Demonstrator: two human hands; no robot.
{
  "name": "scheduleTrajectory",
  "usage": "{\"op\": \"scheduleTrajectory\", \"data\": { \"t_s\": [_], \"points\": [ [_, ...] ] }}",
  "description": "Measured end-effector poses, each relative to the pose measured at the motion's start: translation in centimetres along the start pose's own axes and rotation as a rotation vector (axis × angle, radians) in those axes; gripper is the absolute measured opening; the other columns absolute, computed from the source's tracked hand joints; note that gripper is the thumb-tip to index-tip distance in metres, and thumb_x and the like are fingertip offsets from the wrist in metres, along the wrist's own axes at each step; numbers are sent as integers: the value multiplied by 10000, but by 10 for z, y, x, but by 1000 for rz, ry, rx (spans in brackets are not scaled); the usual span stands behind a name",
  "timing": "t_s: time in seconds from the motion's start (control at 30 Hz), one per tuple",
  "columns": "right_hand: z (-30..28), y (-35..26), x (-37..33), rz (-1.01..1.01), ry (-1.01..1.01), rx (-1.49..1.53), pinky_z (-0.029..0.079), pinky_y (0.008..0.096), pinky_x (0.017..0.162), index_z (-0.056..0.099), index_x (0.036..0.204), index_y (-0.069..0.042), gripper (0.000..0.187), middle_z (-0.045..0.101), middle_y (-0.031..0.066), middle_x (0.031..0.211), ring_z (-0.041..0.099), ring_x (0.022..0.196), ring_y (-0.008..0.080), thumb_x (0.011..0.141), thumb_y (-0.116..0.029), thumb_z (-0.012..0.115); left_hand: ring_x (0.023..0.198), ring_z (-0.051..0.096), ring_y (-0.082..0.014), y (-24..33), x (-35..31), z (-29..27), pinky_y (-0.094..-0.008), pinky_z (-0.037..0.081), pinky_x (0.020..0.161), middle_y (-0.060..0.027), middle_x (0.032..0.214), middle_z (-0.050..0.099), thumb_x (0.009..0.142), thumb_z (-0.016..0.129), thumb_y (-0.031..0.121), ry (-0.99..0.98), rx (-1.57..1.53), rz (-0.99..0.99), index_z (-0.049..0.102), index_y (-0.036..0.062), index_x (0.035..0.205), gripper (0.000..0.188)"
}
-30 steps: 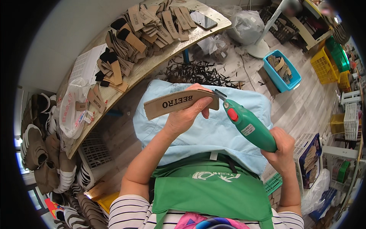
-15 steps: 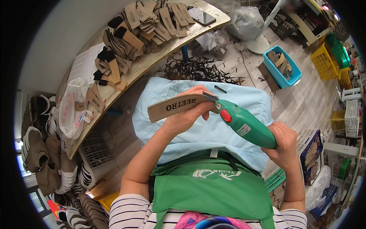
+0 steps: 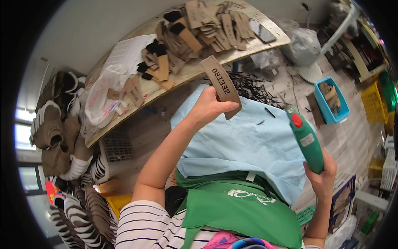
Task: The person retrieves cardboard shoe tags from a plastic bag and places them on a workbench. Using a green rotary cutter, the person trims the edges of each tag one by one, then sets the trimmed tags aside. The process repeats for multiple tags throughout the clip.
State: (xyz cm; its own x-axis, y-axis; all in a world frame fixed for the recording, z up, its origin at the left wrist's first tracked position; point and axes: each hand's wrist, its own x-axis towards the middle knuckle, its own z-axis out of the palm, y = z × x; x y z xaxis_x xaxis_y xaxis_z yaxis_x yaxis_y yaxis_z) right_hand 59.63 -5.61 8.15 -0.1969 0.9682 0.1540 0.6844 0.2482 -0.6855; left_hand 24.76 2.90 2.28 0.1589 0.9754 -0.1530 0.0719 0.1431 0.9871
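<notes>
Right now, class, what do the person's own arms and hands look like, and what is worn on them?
Both hands are bare: no gloves on the left hand or the right hand. The forearms are uncovered too. A black-and-white striped sleeve covers the left upper arm to about the elbow. No rings, watch or bracelet show.

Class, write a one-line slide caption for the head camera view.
Left hand lifts a brown strip toward the cluttered table; right hand grips a green handheld tool.

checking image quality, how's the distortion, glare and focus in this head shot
Head view: strong fisheye, the table edge bows and a black rim frames it; the window at the left edge is blown out; the brown strip in the left hand and green tool in the right hand look sharp.
</notes>
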Motion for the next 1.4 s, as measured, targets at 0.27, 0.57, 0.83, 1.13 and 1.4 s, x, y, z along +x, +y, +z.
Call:
{"op": "scheduleTrajectory", "data": {
  "t_s": [0.27, 0.57, 0.83, 1.13, 1.4],
  "points": [
    [-2, 33, -16, 222, 10, 34, 407, 316, 640, 592, 953, 37, 269, 521, 89, 739, 464, 665, 196, 707, -21, 682, 602, 500, -56, 37, -52, -184, -224, 401, 551, 19, 734, 612, 771, 766, 97, 394, 240, -26, 688, 32, 898, 163],
    [4, 41, -14, 280, -41, 88, 400, 297, 631, 590, 927, 34, 221, 501, 56, 720, 453, 672, 152, 737, -30, 685, 643, 583, -158, -34, -60, -352, -309, 469, 609, -31, 772, 666, 824, 758, 267, 937, 646, -185, 706, 47, 895, 237],
    [17, 31, -21, 268, -3, 51, 422, 326, 591, 601, 862, 25, 223, 530, 92, 680, 491, 614, 178, 715, -82, 731, 991, 633, -290, -46, 83, -228, -390, 505, 873, -189, 1115, 638, 755, 791, 404, 984, 1076, 27, 618, -22, 1210, 647],
    [12, 43, -30, 185, -27, -90, 492, 403, 638, 621, 839, -22, 263, 627, 133, 775, 628, 703, 334, 733, -210, 770, 886, 650, -367, -89, 110, -304, -450, 491, 795, -230, 979, 678, 881, 554, 252, 892, 849, -113, 625, -53, 1110, 388],
    [13, 43, -32, 151, 16, -57, 493, 384, 618, 621, 834, -31, 239, 630, 116, 781, 630, 695, 311, 756, -210, 758, 640, 603, -114, -19, 70, -228, -267, 511, 609, -26, 825, 670, 927, 691, 276, 919, -243, 286, 654, 74, 947, 206]
  ]
}}
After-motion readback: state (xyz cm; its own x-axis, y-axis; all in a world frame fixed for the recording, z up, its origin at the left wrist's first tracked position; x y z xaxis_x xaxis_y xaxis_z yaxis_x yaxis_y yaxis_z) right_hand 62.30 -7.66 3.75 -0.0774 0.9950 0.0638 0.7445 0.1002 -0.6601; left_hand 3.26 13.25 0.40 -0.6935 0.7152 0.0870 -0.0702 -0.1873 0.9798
